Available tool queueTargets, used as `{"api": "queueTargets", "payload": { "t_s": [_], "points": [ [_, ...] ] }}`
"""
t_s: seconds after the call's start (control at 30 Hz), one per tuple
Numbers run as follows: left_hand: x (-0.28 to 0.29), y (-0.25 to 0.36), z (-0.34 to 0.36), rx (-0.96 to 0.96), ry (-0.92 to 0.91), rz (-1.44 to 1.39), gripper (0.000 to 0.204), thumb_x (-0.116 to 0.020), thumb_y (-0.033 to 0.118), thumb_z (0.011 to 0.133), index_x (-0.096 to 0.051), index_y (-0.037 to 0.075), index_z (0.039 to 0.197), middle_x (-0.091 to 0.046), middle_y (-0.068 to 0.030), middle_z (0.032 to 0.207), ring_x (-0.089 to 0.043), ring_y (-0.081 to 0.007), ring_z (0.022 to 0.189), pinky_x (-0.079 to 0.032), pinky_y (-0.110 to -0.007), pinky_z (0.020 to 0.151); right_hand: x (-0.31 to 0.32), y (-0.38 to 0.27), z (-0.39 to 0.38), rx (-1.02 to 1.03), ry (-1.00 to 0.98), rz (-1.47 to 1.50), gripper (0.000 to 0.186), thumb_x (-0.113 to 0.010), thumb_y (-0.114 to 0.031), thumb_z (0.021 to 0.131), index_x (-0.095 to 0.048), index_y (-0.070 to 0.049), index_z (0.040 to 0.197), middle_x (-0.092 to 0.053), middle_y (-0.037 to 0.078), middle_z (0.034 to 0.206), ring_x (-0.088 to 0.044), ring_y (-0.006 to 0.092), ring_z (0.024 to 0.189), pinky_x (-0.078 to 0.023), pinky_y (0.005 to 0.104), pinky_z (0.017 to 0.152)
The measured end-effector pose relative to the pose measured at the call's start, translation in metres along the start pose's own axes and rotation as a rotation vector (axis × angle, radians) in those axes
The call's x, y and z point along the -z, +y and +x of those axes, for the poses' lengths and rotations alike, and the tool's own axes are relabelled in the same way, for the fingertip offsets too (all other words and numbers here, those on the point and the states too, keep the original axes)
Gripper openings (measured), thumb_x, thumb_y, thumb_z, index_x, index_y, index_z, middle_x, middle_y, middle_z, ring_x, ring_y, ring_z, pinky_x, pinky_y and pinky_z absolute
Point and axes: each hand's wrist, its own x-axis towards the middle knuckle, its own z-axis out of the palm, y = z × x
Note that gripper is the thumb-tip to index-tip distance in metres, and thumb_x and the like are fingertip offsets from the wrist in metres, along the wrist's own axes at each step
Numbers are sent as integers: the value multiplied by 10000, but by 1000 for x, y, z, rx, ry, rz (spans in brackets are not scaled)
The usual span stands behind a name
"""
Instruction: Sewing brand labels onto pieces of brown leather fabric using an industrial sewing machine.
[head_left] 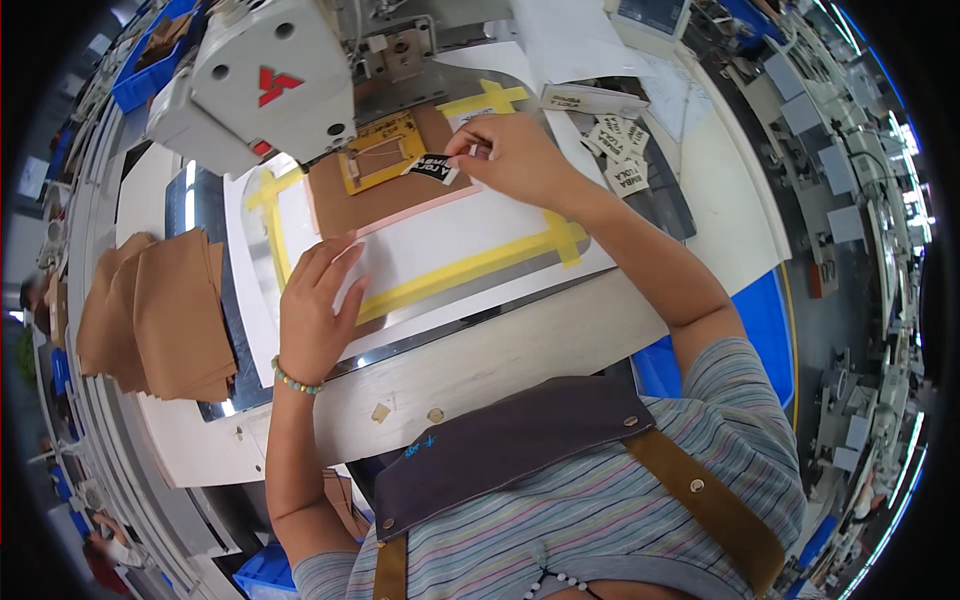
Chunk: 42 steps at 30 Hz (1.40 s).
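My right hand (512,160) pinches the edge of a small black label (434,169) with white lettering. The label lies against a brown fabric piece (345,208) on the machine bed, by the corner of a yellow frame (352,176) with a cut-out window. Fingers stretched, my left hand (318,305) rests its fingertips at the near edge of the brown piece, next to a thin pink strip (420,208). Yellow tape (450,278) borders the white sheet (410,255) under the fabric.
An industrial sewing machine head (275,85) overhangs the far left of the work. Brown fabric pieces (170,315) are stacked at the left. Loose white labels (622,155) lie at the right, beside a small white box (594,100). A blue bin (765,335) stands below the table's right edge.
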Motion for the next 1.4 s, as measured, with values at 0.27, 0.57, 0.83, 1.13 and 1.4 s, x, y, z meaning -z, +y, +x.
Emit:
{"api": "queueTargets", "payload": {
  "t_s": [0.27, 0.57, 0.83, 1.13, 1.4],
  "points": [
    [2, -12, 7, 2, -10, 47, 377, -745, 12, 875, -683, 0, 1247, -675, -129, 1359, -643, -364, 1203, -543, -437, 1016, -77, 3, 52, 664, 168, -669, 174, -709, -90, 795, -730, -78, 968, -668, 38, 1083, -699, 242, 974, -603, 357, 721],
    [-17, -30, 37, -75, -46, 167, 513, -740, 112, 905, -598, -2, 1384, -583, -144, 1481, -531, -381, 1355, -459, -454, 1123, -79, 14, 42, 710, 144, -772, 82, -693, -111, 798, -722, -78, 867, -669, 35, 1028, -680, 208, 998, -611, 353, 694],
    [-43, -49, 65, -75, -54, 224, 538, -695, 198, 966, -563, -20, 1440, -531, -162, 1543, -452, -419, 1429, -384, -472, 1200, -87, 8, 45, 638, 111, -799, 87, -702, -103, 793, -736, -73, 867, -666, 29, 1030, -669, 206, 1020, -618, 349, 711],
    [-45, -63, 73, -110, 0, 129, 411, -731, 133, 930, -644, 1, 1310, -596, -117, 1485, -477, -396, 1412, -415, -461, 1179, -53, 25, 38, 663, -54, -698, 165, -674, -112, 859, -766, -41, 976, -700, 48, 1134, -623, 217, 1172, -582, 373, 906],
    [-46, -69, 81, -63, -17, 34, 337, -741, 96, 919, -661, 3, 1233, -638, -110, 1435, -513, -378, 1383, -427, -456, 1168, -59, 33, 48, 522, -171, -613, 385, -595, 11, 889, -713, -35, 1253, -646, 54, 1404, -557, 265, 1333, -505, 381, 1104]
  ]
}}
